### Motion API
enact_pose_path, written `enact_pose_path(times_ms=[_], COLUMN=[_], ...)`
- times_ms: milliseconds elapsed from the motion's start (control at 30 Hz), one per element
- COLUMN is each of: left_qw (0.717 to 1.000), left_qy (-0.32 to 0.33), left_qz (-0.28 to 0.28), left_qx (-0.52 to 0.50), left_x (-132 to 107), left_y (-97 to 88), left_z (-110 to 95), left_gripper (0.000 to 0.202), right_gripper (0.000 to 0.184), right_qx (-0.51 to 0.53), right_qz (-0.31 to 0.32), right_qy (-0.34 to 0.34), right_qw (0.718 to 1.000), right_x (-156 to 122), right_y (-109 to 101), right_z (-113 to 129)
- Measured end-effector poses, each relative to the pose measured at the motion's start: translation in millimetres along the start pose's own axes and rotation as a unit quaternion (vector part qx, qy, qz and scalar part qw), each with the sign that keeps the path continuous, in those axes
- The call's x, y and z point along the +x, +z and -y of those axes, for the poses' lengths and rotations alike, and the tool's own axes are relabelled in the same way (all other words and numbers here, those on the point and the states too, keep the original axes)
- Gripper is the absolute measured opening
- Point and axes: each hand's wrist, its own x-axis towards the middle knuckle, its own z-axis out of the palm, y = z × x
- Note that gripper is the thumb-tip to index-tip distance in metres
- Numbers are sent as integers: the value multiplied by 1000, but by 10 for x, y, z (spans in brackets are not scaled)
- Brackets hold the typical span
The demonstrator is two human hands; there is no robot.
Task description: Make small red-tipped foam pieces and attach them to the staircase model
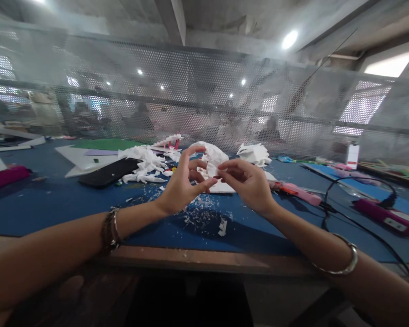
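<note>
A crumpled piece of white paper [215, 158] is between my two hands, above the front middle of the table. My left hand [186, 184] curves around its left side, with the index finger by the upper edge and the thumb below. The fingers of my right hand [250, 184] are pinched together at its lower right edge. Behind and under the hands lies a flat white sheet [221, 186], partly hidden. Small white shreds [199, 213] are scattered on the blue tabletop [143, 218] below, along with a larger torn scrap [222, 227].
Crumpled white paper [146, 163] lies left beside a black flat object [111, 173]. Another white paper bundle [255, 153] sits behind. A pink glue gun [301, 193] and black cable lie right, near a purple power strip [390, 215]. A perforated screen [191, 91] stands behind the table.
</note>
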Motion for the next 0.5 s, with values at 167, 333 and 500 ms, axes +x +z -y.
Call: enact_pose_path(times_ms=[167, 333, 500], left_qw=[1000, 999, 998], left_qy=[28, 22, -3], left_qz=[-2, 17, 27], left_qx=[-10, 16, 59], left_x=[28, 35, 45], left_y=[-13, -32, -31], left_z=[13, -3, -24], left_gripper=[52, 37, 19], right_gripper=[9, 9, 4], right_qx=[-5, -9, -3], right_qz=[21, 19, 11], right_qy=[24, 8, 1], right_qw=[999, 1000, 1000], right_x=[-6, -1, 1], right_y=[-8, -13, -12], right_z=[10, -10, -23])
